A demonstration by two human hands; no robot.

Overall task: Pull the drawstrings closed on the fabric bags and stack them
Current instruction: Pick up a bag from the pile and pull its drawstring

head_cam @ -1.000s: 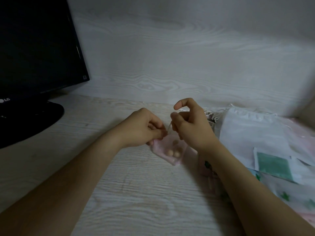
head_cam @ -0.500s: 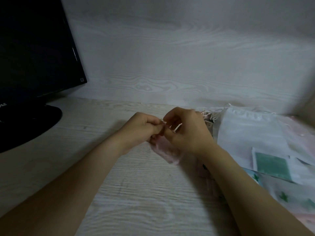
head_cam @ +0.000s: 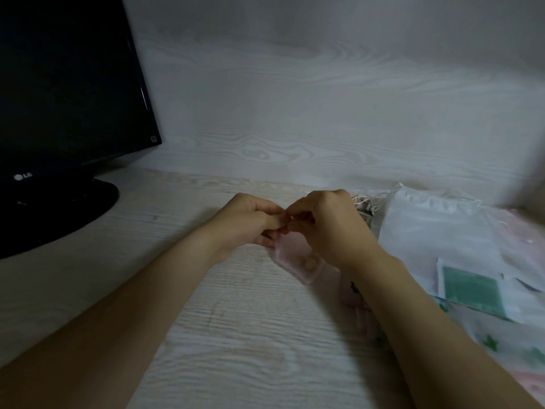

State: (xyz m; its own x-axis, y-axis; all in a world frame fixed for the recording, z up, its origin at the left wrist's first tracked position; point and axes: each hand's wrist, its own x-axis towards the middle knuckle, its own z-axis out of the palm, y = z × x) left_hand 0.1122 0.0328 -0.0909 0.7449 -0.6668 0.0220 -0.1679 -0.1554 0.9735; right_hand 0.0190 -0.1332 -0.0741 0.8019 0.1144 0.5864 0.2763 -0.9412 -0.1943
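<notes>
A small sheer pink fabric bag (head_cam: 298,262) with round beads inside lies on the pale wooden desk (head_cam: 236,335) in the middle. My left hand (head_cam: 250,221) and my right hand (head_cam: 330,224) meet over its top edge, fingertips pinched together on the bag's mouth and drawstring. The string itself is hidden by my fingers. To the right lies a pile of other sheer bags, with a large white one (head_cam: 436,240) on top and frayed white drawstrings (head_cam: 368,202) showing at its back left.
A black monitor (head_cam: 67,93) on a round base (head_cam: 56,211) stands at the left. A green-and-white packet (head_cam: 472,287) lies on the pile, with star-printed fabric (head_cam: 501,346) below it. A wood-grain wall closes off the back of the desk.
My right hand has dropped from a raised pinch above the bag and closed in against my left hand, so both now pinch at the bag's mouth; the beads are mostly covered.
</notes>
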